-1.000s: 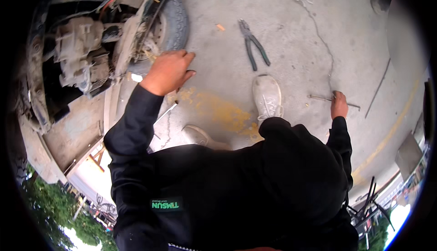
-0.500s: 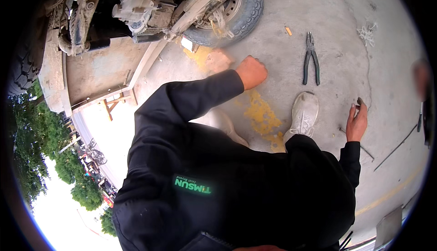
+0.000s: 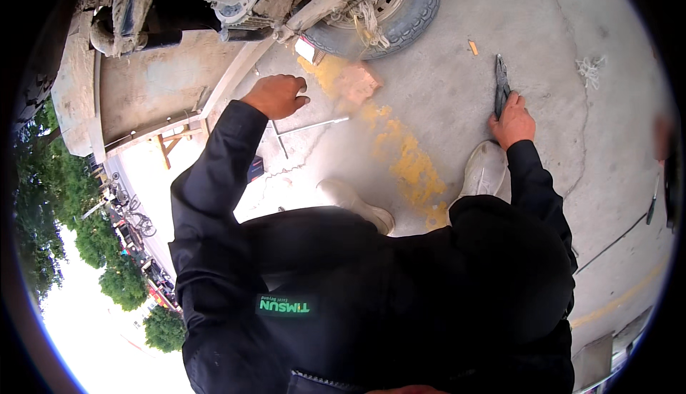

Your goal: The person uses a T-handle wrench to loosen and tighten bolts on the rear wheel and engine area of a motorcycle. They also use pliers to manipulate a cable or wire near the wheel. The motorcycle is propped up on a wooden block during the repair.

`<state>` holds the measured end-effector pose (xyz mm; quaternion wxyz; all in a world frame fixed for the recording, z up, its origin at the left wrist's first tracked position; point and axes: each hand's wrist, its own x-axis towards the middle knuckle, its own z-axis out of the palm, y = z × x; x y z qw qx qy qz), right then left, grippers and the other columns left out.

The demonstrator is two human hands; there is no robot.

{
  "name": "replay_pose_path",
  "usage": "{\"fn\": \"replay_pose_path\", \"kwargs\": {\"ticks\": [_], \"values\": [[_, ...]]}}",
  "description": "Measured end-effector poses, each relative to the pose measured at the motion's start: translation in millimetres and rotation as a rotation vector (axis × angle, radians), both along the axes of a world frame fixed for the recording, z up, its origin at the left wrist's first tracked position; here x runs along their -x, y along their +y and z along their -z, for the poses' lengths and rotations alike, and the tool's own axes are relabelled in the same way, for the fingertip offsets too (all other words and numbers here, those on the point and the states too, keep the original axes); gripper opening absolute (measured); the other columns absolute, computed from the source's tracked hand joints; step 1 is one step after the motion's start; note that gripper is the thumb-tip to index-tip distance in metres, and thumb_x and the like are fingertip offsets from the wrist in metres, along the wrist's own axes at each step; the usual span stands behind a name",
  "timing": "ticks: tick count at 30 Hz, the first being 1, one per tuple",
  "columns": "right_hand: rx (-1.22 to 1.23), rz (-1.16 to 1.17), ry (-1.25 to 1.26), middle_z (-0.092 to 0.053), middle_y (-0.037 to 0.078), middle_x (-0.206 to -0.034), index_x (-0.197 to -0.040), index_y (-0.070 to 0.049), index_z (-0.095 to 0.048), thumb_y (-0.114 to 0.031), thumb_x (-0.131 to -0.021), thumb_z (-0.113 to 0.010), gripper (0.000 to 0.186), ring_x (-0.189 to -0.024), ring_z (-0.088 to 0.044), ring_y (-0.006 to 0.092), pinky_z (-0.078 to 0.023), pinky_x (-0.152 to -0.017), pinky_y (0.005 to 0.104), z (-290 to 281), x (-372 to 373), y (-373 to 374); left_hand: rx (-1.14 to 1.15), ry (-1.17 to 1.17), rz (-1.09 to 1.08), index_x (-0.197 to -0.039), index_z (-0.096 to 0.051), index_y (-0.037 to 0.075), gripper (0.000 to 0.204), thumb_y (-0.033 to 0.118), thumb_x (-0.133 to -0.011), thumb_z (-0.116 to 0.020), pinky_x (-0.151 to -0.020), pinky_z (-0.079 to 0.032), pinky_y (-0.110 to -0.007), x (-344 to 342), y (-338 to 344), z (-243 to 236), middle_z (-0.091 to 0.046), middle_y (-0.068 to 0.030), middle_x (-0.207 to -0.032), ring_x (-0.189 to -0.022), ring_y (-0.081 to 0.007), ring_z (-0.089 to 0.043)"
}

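On the concrete floor ahead of my right shoe, my right hand is closed round the handles of dark pliers. The jaws point away from me, and the fingers hide most of the handles. Farther left, my left hand hangs in front of the dirty vehicle frame, holding nothing. Its fingers are loosely bent, with a gap to the thumb. Beside that hand lies a T-shaped metal wrench on the floor.
A tyred wheel and a muddy engine stand at the far left. Near the wheel are a reddish brick and a small white box. An orange piece, tangled string and a thin rod lie rightward.
My right hand has moved forward and left from the bare floor and taken hold of the pliers. My left hand has swung left, its fist loosened, uncovering the T-shaped wrench.
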<state>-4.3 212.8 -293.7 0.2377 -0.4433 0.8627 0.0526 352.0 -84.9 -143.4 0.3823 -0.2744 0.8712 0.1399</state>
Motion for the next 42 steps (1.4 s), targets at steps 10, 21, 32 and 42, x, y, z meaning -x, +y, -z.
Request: {"fn": "replay_pose_path", "kwargs": {"ticks": [10, 21, 32, 42], "values": [[0.088, -0.081, -0.406, -0.065, 0.023, -0.094, -0.103, 0.004, -0.059, -0.036, -0.087, -0.062, 0.043, -0.094, -0.062, 0.0394, -0.049, -0.080, 0.0468, -98, -23, -47, -0.294, -0.236, 0.227, -0.100, -0.064, 0.006, 0.043, 0.047, -0.085, -0.057, -0.079, -0.049, -0.050, -102, -1, 115, -0.068, -0.0194, -0.092, -0.090, -0.0395, -0.064], [-0.108, -0.510, -0.882, -0.062, 0.023, -0.114, -0.132, 0.002, -0.047, -0.041, -0.088, -0.060, 0.062, -0.106, -0.060, 0.0368, -0.047, -0.091, 0.0405, -121, -265, -92, -0.084, 0.385, 0.275, -0.096, -0.046, 0.003, 0.017, 0.017, -0.090, -0.053, -0.065, -0.050, -0.051, -157, 31, 181, -0.063, -0.0224, -0.077, -0.072, -0.0408, -0.063], [0.223, 0.572, -1.300, -0.058, 0.011, -0.100, -0.124, -0.002, -0.048, -0.058, -0.094, -0.044, 0.064, -0.069, -0.060, 0.0191, -0.049, -0.060, 0.0337, -110, -315, -129, -0.306, 0.797, -0.330, -0.107, -0.052, 0.003, 0.019, 0.019, -0.098, -0.048, -0.063, -0.044, -0.048, -129, 60, 85, -0.061, -0.0221, -0.072, -0.071, -0.0426, -0.060], [0.186, 0.611, -1.273, -0.055, 0.006, -0.083, -0.104, -0.003, -0.049, -0.038, -0.101, -0.045, 0.036, -0.065, -0.057, 0.0173, -0.052, -0.059, 0.0336, -96, -243, -245, -0.783, 0.801, -0.858, -0.131, -0.049, -0.002, 0.070, 0.051, -0.088, -0.064, -0.071, -0.047, -0.028, -190, 46, 15, -0.055, -0.0044, -0.089, -0.084, -0.0136, -0.055]]}}
